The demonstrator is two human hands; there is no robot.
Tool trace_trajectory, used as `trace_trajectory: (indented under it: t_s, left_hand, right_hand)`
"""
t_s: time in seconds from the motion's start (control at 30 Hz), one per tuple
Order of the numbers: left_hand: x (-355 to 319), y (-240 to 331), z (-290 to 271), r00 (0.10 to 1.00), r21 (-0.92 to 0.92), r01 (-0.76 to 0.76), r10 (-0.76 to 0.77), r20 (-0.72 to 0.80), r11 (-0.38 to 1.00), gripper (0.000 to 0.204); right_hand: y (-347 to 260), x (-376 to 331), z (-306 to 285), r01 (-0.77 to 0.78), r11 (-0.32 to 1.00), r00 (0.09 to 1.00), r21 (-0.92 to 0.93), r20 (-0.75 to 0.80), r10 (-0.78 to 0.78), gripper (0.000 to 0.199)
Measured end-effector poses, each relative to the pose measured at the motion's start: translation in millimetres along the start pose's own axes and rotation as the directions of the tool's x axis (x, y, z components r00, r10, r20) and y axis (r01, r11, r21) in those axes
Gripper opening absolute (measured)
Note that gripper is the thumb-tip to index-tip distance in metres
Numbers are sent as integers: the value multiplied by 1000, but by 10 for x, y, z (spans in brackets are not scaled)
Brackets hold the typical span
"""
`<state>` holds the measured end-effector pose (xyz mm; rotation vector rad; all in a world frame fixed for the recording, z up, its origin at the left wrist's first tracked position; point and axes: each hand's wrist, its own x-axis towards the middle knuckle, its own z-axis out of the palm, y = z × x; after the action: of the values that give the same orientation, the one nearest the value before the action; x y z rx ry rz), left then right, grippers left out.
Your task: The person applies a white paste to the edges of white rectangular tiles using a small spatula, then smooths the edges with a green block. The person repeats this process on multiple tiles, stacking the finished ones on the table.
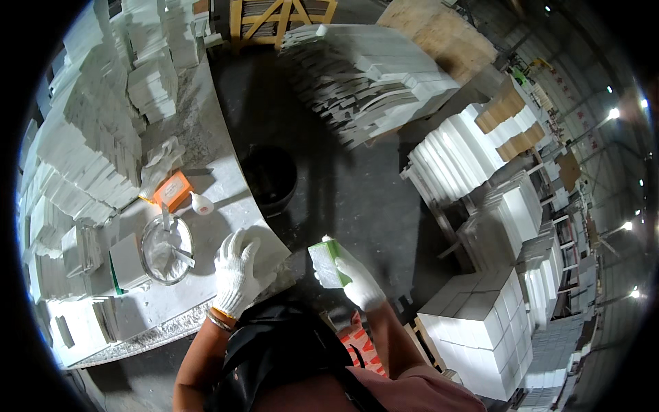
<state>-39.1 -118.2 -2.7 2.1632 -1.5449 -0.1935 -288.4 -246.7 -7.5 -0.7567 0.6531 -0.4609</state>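
My left hand, in a white knit glove, is over the near right corner of the worktable. Its fingers are spread and nothing is in them. To the right, beyond the table edge, my gloved right hand is closed round a small block with a green side and a pale speckled face. Left of my left hand stands a round metal bowl with white material and flat tools in it. Behind the bowl are a white squeeze bottle and an orange box.
Stacks of white slabs line the table's left side, with a crumpled clear plastic bag beside them. A black bucket stands on the floor past the table edge. Pallets of white slabs and a stack of white boxes stand beyond and to the right.
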Motion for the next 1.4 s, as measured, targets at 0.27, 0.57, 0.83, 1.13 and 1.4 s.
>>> trace_trajectory:
  t_s: [0.27, 0.57, 0.83, 1.13, 1.4]
  left_hand:
    - [17, -223, -70, 996, -31, -87, 87, -12, 996, 78]
    - [-22, -233, -49, 997, -140, -79, 74, -39, 987, 73]
    - [-12, -251, -13, 997, -158, -67, 62, -40, 985, 71]
    - [-15, -236, -28, 997, -150, -71, 67, -31, 986, 69]
    - [24, -232, -24, 995, -145, -99, 94, -41, 984, 69]
  right_hand:
    - [-14, 345, 311, 126, 974, 984, -190, -102, -147, 60]
    - [110, 810, 507, 212, 728, 970, -652, 48, -239, 59]
    - [-36, 608, 609, 236, 675, 968, -699, 107, -228, 59]
    - [23, 816, 554, 195, 731, 976, -654, 53, -213, 60]
    - [208, 1046, 418, 219, 701, 959, -679, 16, -284, 57]
